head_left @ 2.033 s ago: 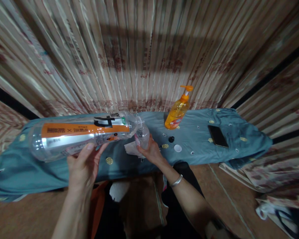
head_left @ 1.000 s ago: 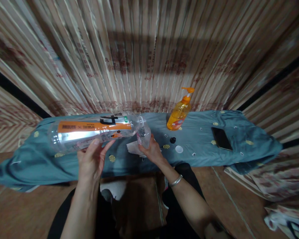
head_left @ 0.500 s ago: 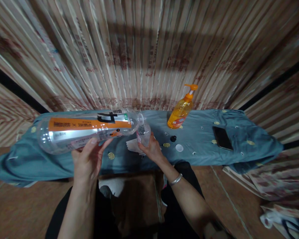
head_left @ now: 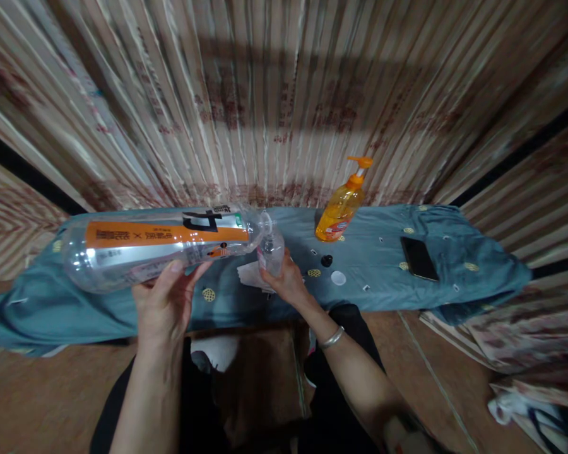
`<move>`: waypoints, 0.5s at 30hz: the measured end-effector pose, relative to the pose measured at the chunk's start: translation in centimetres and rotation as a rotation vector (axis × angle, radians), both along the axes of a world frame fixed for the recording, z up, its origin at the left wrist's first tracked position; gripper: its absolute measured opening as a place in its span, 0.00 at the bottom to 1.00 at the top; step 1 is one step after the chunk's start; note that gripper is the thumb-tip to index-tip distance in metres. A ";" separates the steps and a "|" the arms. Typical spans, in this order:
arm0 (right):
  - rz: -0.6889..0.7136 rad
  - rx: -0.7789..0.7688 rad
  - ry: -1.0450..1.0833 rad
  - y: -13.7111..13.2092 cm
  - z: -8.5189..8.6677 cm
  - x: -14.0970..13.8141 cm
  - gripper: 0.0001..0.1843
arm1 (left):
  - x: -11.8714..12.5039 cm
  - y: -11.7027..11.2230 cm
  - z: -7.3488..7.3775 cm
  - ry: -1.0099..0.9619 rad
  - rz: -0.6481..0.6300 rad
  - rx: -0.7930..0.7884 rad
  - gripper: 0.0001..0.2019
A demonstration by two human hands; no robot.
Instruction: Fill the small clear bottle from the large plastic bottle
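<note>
My left hand (head_left: 165, 304) grips a large clear plastic bottle (head_left: 156, 246) with an orange and silver label, held on its side with the mouth pointing right. Its mouth meets the top of a small clear bottle (head_left: 271, 251), which my right hand (head_left: 286, 282) holds upright over a low table covered with a blue cloth (head_left: 373, 265). A silver bangle sits on my right wrist. A white tissue (head_left: 248, 275) lies under the small bottle.
An orange pump soap bottle (head_left: 341, 205) stands at the back of the cloth. A small black cap (head_left: 327, 260) and a white cap (head_left: 337, 277) lie near it. A black phone (head_left: 418, 258) lies to the right. Striped curtains hang behind; bags sit at the lower right.
The large bottle has stayed tipped against the small bottle, shifting only slightly with the camera's movement. Both hands keep their grips.
</note>
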State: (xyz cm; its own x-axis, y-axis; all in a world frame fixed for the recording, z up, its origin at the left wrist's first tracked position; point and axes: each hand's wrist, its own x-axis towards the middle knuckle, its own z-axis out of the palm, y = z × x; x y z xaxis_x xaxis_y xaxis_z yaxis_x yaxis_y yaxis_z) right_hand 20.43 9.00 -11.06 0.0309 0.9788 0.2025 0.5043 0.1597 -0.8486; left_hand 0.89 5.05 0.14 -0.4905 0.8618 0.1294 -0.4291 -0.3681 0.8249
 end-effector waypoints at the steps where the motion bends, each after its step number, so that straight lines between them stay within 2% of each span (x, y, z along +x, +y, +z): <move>1: 0.002 0.002 -0.004 0.0 0.0 0.0 0.39 | 0.0 0.0 0.0 -0.001 -0.002 0.000 0.19; 15: 0.009 0.042 0.009 0.2 -0.2 -0.1 0.38 | -0.1 -0.1 0.1 0.002 -0.001 0.022 0.19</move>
State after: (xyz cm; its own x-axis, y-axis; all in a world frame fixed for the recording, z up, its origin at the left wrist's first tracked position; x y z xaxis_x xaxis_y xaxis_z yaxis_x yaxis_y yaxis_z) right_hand 20.37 9.17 -11.28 0.0240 0.9696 0.2433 0.4948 0.2000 -0.8457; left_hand 0.75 4.95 0.25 -0.4894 0.8592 0.1494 -0.4279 -0.3858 0.8174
